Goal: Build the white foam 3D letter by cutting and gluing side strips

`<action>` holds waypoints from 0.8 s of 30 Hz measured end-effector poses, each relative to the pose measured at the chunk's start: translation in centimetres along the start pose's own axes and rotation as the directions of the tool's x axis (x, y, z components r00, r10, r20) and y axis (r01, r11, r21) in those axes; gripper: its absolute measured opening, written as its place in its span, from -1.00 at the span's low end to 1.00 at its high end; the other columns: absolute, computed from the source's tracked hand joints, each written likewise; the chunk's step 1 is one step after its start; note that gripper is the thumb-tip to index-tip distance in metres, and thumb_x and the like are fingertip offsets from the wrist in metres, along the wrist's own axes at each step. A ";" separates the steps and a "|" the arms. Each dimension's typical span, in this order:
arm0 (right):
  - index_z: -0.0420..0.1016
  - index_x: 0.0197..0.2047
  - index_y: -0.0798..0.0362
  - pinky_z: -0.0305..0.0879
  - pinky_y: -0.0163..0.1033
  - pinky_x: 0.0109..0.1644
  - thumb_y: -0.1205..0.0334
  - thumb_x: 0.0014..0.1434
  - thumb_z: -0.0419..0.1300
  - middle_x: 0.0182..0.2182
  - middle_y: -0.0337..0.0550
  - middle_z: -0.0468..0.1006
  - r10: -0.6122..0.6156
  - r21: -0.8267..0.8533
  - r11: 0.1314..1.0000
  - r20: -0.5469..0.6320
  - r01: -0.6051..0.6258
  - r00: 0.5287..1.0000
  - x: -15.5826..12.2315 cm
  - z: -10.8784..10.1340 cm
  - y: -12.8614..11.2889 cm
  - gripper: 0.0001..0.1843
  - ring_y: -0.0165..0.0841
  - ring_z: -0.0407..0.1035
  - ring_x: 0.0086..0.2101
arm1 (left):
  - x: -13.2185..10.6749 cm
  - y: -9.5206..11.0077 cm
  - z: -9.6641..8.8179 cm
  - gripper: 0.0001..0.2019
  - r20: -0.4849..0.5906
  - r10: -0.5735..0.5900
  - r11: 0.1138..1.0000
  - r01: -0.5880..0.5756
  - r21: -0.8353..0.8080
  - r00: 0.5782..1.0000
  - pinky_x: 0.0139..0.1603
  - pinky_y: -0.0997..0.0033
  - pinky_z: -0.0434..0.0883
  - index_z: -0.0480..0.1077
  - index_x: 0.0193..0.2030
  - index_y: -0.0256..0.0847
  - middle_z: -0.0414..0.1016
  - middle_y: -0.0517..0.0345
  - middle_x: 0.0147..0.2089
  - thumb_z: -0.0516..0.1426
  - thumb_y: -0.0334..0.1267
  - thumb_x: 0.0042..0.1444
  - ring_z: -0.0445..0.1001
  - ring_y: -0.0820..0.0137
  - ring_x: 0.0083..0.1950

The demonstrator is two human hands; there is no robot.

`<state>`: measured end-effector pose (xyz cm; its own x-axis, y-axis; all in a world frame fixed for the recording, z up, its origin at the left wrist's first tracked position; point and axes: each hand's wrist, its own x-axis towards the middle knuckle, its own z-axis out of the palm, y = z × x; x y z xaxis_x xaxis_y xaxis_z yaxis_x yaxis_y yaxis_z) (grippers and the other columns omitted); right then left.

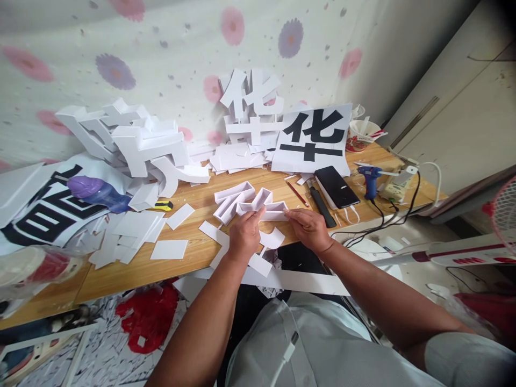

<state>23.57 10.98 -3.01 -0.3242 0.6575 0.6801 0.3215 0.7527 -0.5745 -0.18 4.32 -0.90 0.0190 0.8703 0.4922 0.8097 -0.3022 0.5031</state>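
Note:
A white foam-board character piece (pixel 274 212) with raised side walls lies at the table's front edge, its hollow side up. My left hand (pixel 245 232) is closed with thumb and fingertips on its near wall, near the middle. At the right end, my right hand (pixel 310 228) pinches the same piece's wall between thumb and fingers. Another walled foam-board part (pixel 231 200) adjoins it on the left; whether the two are joined I cannot tell. Flat cut foam-board shapes (pixel 260 263) lie below my hands and partly overhang the edge.
On the wooden table (pixel 197 201) are a black cutter (pixel 321 203), a pencil (pixel 297 193), a phone (pixel 336 186) and a blue glue gun (pixel 370 180) with cables. A printed character sheet (pixel 278 159) leans behind. White letters (pixel 149 150) and a purple-capped bottle (pixel 99 193) stand left.

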 end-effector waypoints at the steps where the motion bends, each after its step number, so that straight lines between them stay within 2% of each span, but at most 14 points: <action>1: 0.75 0.09 -0.13 0.71 -0.12 -0.03 0.33 0.46 0.21 -0.10 -0.08 0.80 0.002 0.002 1.000 0.000 -0.002 1.000 0.0 0.0 0.0 -0.69 -0.23 0.72 -0.15 | 0.0 0.0 0.0 -0.53 0.003 0.001 1.000 -0.001 0.000 1.000 0.09 0.28 0.61 0.55 0.35 -0.08 0.71 0.00 0.06 0.03 -0.46 0.45 0.67 0.26 0.03; 7: 0.75 0.08 -0.13 0.71 -0.14 -0.04 0.36 0.45 0.21 -0.11 -0.09 0.80 -0.010 0.007 1.000 -0.026 0.011 1.000 0.0 0.0 -0.1 -0.69 -0.24 0.72 -0.16 | 0.0 -0.2 0.0 -0.48 0.008 0.002 1.000 -0.002 0.005 1.000 0.07 0.27 0.63 0.54 0.37 -0.08 0.71 0.01 0.05 0.03 -0.52 0.40 0.68 0.25 0.01; 14: 0.75 0.09 -0.14 0.71 -0.12 -0.01 0.34 0.46 0.24 -0.07 -0.08 0.80 -0.003 0.005 1.000 -0.021 0.003 1.000 0.0 0.0 -0.1 -0.70 -0.23 0.72 -0.12 | 0.0 -0.2 -0.1 -0.45 0.007 0.011 1.000 -0.012 0.017 1.000 0.15 0.25 0.63 0.54 0.37 -0.06 0.71 0.01 0.08 0.03 -0.54 0.38 0.68 0.23 0.08; 24: 0.72 0.15 -0.14 0.69 -0.16 -0.02 0.41 0.44 0.24 -0.06 -0.08 0.79 -0.029 0.028 0.999 -0.037 0.030 0.999 -0.1 0.1 -0.1 -0.63 -0.25 0.72 -0.12 | -0.2 -0.4 0.0 -0.44 -0.020 0.038 0.999 -0.038 -0.011 0.999 0.13 0.25 0.64 0.54 0.37 -0.10 0.71 0.02 0.10 0.02 -0.57 0.36 0.68 0.28 0.06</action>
<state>23.51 10.85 -3.07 -0.3005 0.6337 0.7128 0.2863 0.7728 -0.5664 -0.46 4.30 -1.17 0.0382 0.8504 0.5248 0.8019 -0.3394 0.4916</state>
